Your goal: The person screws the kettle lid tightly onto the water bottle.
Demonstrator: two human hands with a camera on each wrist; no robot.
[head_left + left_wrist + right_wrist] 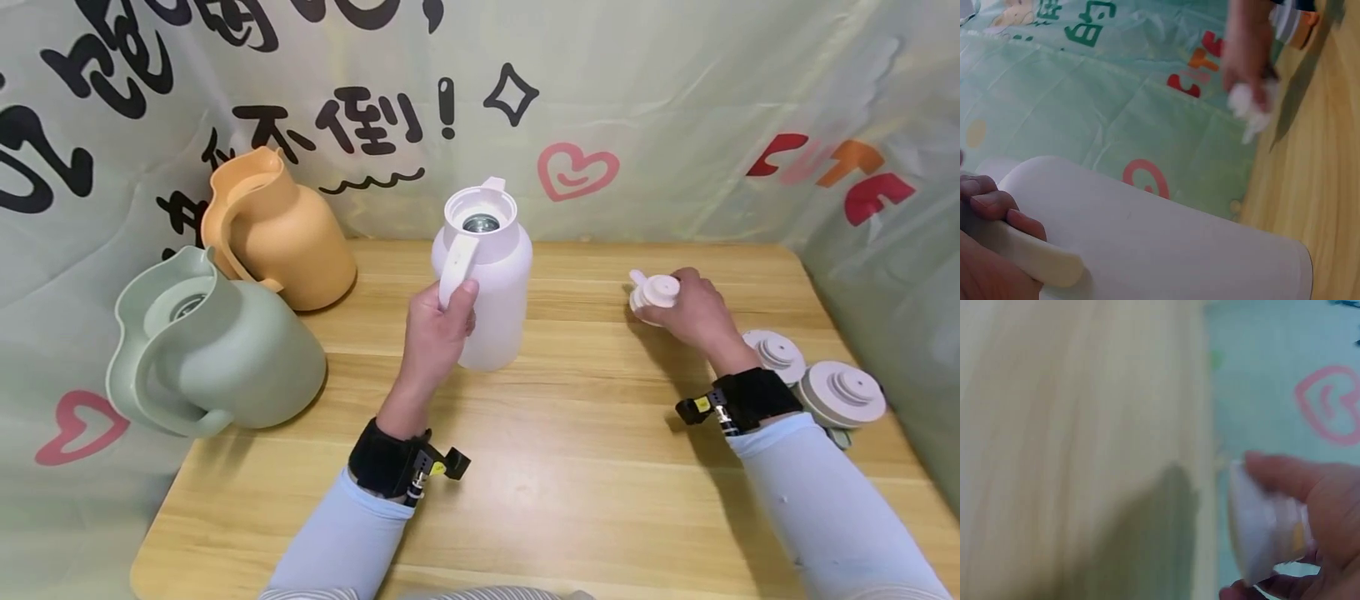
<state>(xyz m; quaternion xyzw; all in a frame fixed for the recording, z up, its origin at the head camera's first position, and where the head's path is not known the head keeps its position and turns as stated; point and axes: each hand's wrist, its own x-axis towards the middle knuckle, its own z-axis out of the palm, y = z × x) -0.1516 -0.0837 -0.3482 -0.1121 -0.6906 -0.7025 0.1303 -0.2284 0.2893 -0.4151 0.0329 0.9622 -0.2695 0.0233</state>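
Standing upright mid-table: white jug (487,283), mouth uncovered. Gripping its handle, left hand (438,329), fingers curled round, likely steadying it. Holding white lid (654,297) just above table right of jug, right hand (693,312), fingers wrapped round it. Lying nearby: two lids (817,379) by right wrist; green jug (217,350), orange jug (277,233) at left. Wooden table (570,467), printed cloth backdrop (675,108) surrounding.

Three jugs and three lids on one surface

On the surface (570,467), one open jug (487,275) stands upright at centre, the left hand (438,321) on its handle. Two more jugs (217,350) (277,233) stand at the far left, one behind the other. The right hand (693,312) holds a lid (654,296) to the right; two lids (772,354) (840,393) lie side by side behind that wrist.
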